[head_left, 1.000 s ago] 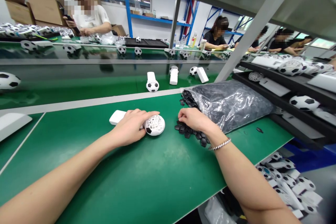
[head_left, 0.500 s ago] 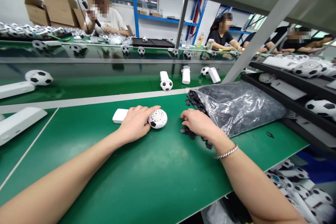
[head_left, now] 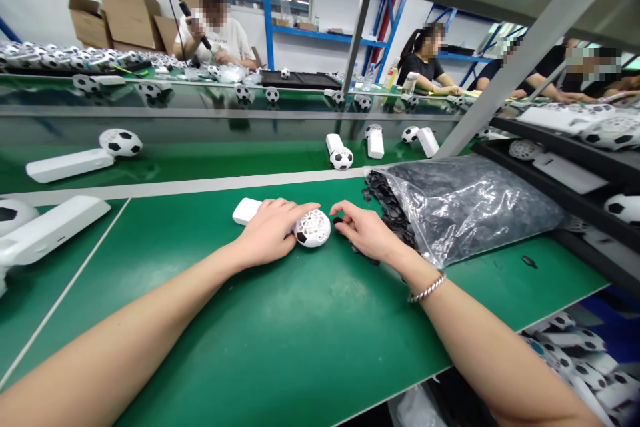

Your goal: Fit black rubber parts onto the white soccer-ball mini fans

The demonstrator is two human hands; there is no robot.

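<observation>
Our left fingers (head_left: 295,211) clasp the lattice ball (head_left: 314,228) on the green surface (head_left: 280,327). Just right of the ball, our right fingers (head_left: 345,208) meet a black patch (head_left: 337,220), grip unclear, with a bag (head_left: 475,213) farther right.

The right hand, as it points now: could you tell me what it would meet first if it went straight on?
Probably the lattice ball under the left hand. The right hand's fingertips point at it across a small gap, though a small black piece by them may come first; depth is unclear.
</observation>
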